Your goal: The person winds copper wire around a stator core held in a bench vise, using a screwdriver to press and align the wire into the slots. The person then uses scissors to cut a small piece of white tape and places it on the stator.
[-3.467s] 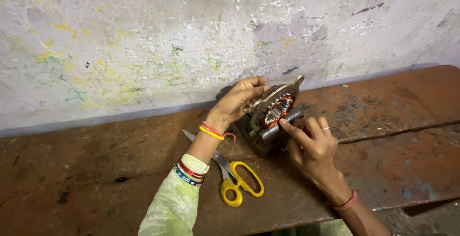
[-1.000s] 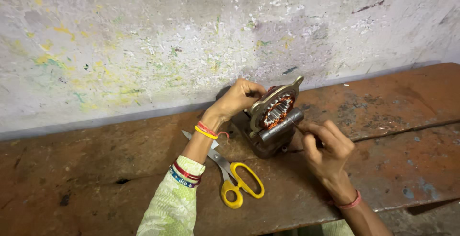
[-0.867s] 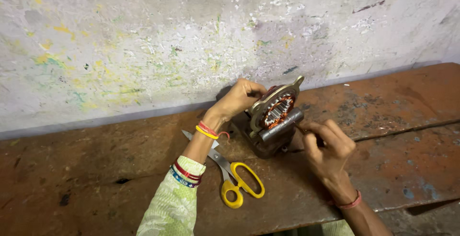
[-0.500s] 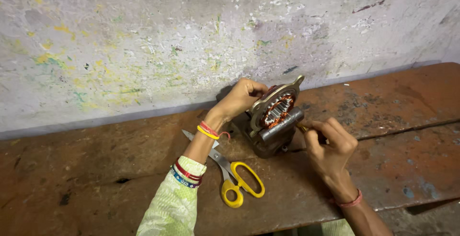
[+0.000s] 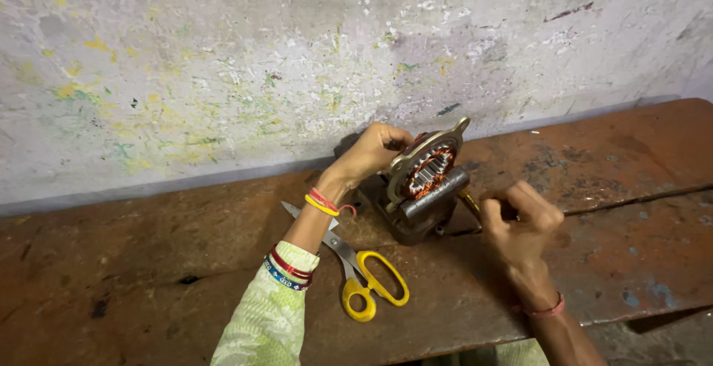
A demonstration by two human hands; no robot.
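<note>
The left hand has its grip clamped on the rear upper edge of the motor stator, fingers curled over the metal frame and holding it tilted on its edge. The right hand is closed in a fist, its grip tight around a thin tool; only a short yellowish length of the tool shows, between the fist and the stator's lower right side. Whether the tool tip touches the stator cannot be told.

The stator stands between the two grips, directly right of the left hand and just left of the right hand. Its round opening shows copper-coloured windings inside a pale metal ring, above a dark grey body resting on the worktop.

Below the left wrist, a pair of yellow-handled scissors lies flat on the worktop, blades closed, partly under the forearm. The left wrist carries red and yellow bangles. Behind the grips rises a paint-speckled wall.
</note>
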